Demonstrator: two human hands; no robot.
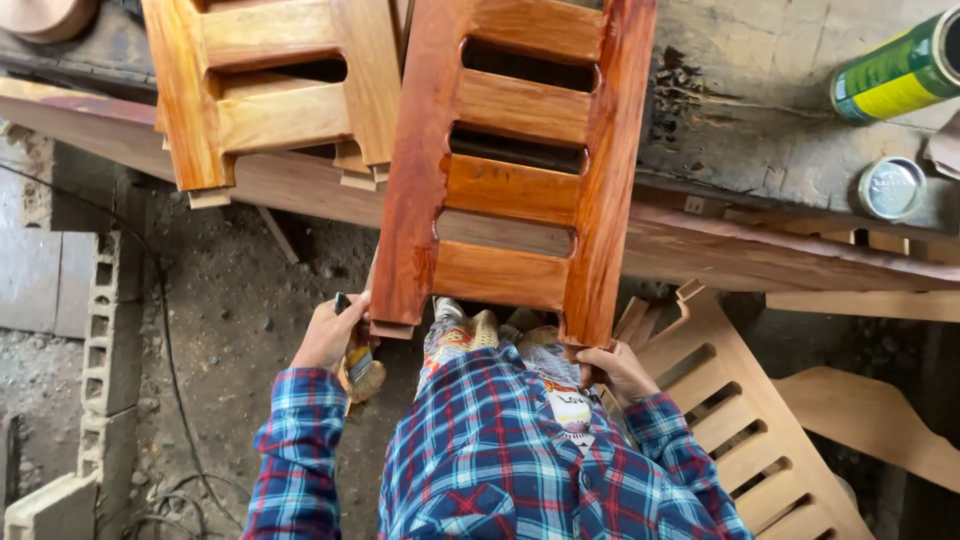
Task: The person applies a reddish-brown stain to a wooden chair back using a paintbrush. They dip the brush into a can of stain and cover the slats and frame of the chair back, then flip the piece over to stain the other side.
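Note:
A reddish varnished wooden frame (515,165) with several cross slats lies across the workbench (760,140) and overhangs its front edge toward me. My left hand (330,332) grips the frame's lower left corner while also holding a paintbrush (358,368) with its bristles pointing down. My right hand (615,368) holds the frame's lower right corner from below. My sleeves and shirt are blue and red plaid.
A second, paler varnished frame (275,85) lies at the upper left of the bench. A green and yellow can (895,70) lies on its side beside a round tin lid (892,187). An unfinished slatted frame (745,420) leans at the lower right. Concrete blocks (105,340) and cables (165,500) are on the dirt floor at the left.

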